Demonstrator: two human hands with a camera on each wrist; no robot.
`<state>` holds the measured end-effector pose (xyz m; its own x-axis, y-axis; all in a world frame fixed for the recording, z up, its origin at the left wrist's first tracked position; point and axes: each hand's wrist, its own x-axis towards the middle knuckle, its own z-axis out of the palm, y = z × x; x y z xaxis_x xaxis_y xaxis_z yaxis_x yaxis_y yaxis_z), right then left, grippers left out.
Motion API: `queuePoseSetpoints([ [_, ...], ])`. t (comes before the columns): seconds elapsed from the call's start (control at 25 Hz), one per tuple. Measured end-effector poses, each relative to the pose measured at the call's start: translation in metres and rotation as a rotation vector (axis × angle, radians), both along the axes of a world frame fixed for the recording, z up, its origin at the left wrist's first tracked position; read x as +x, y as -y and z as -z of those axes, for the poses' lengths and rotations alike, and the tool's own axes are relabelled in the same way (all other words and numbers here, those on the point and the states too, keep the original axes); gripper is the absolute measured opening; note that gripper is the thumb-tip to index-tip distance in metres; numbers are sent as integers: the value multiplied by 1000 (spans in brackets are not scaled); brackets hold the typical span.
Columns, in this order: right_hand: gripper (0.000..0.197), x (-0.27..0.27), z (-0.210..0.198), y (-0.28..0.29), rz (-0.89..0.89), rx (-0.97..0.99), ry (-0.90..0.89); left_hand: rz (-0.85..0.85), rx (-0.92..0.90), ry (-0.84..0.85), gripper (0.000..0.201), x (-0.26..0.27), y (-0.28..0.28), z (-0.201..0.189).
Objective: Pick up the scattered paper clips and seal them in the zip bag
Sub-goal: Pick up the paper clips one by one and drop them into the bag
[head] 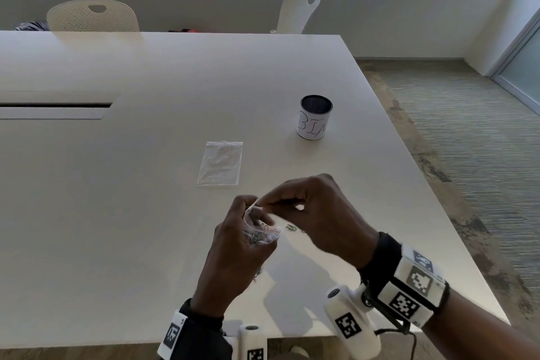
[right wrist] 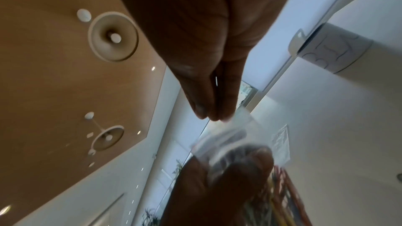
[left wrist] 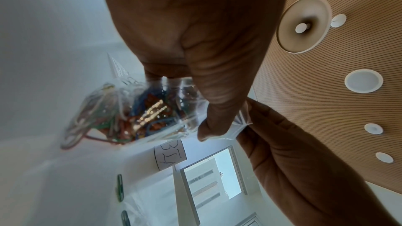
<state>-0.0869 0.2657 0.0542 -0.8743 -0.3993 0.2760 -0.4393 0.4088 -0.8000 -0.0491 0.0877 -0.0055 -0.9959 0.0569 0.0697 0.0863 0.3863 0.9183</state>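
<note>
Your left hand cups the zip bag of paper clips above the near table, while your right hand pinches its top edge, steadying the mouth; green clips lie just right.

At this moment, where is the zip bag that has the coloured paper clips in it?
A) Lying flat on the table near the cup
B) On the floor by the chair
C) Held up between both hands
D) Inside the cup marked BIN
C: the left hand grips the zip bag of paper clips while the right hand pinches its top edge; the bag lying flat is a second one.
</note>
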Motion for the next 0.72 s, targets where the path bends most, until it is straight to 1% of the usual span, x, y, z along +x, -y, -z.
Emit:
queuePoseSetpoints([
  [0.08,7,-12,6,-15,109,9,-39,-5,35,-8,44,1,3,1],
  [0.12,5,-19,12,-25,157,63,-32,-7,51,-7,44,2,4,1],
  [0.16,5,-24,21,-35,175,161,4,-8,60,-6,43,3,5,2],
  [0.28,12,-28,55,-54,118,483,148,-10,59,-4,45,3,8,4],
  [0.36,17,-26,74,-57,78,596,143,-10,42,-10,47,2,8,6],
  [0.52,13,-21,88,-52,93,635,132,-11,43,-9,47,2,10,8],
  [0.72,16,-20,92,-49,135,625,225,-12,41,4,49,-1,9,11],
])
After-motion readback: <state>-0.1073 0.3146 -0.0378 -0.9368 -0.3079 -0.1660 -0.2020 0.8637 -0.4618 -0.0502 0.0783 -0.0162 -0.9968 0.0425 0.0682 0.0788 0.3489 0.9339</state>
